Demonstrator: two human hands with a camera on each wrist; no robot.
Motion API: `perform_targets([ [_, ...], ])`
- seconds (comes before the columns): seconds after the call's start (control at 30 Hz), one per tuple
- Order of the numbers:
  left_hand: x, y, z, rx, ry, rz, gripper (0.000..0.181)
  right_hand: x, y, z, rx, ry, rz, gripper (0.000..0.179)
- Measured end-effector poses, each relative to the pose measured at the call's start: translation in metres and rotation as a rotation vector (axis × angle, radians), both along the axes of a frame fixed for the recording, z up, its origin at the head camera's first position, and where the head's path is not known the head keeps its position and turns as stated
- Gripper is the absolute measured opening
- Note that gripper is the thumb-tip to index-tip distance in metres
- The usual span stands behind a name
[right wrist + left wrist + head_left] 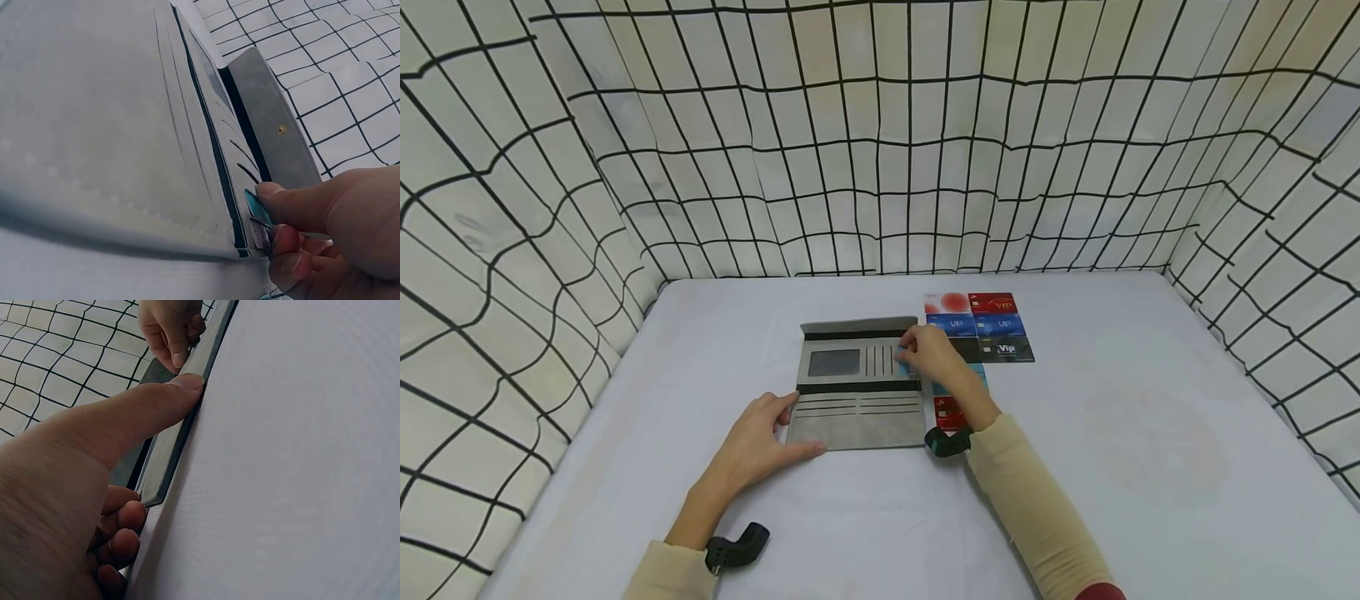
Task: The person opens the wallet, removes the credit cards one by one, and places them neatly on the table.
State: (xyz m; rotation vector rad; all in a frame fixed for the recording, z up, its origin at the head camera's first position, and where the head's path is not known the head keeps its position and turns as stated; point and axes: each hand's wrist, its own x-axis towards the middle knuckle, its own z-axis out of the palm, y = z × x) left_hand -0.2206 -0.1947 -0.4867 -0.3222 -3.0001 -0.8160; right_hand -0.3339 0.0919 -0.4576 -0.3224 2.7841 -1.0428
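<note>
A grey wallet (857, 417) lies unfolded on the table, its snap flap (269, 119) raised at the far side. My left hand (760, 442) holds its near left corner, thumb along the front edge and the other fingers bent against the left side. At the upper right card slots, my right hand (931, 354) pinches a blue card (256, 206) between thumb and fingers. The card sits partly in a slot, its outer end covered by the fingers. A dark clear window (834, 362) shows left of these slots.
Right of the wallet lie several cards in rows, among them a red VIP card (992, 303), a blue VIP card (1000, 324) and a black Vip card (1007, 349). Another red card (949, 412) lies partly under the right forearm. Black netting (910, 167) bounds the white table (1135, 400).
</note>
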Motion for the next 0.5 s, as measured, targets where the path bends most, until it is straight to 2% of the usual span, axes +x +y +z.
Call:
perform_targets([
  [0.23,-0.0003,0.0002,-0.0002,0.003,0.003,0.0,0.093,-0.002,-0.0018,-0.0028,0.005,-0.016,0.001,0.03],
  [0.5,-0.0001,0.0004,0.0006,0.002,-0.001,0.0,0.093,-0.0003,-0.0027,0.0013,0.019,-0.026,0.011,0.034],
])
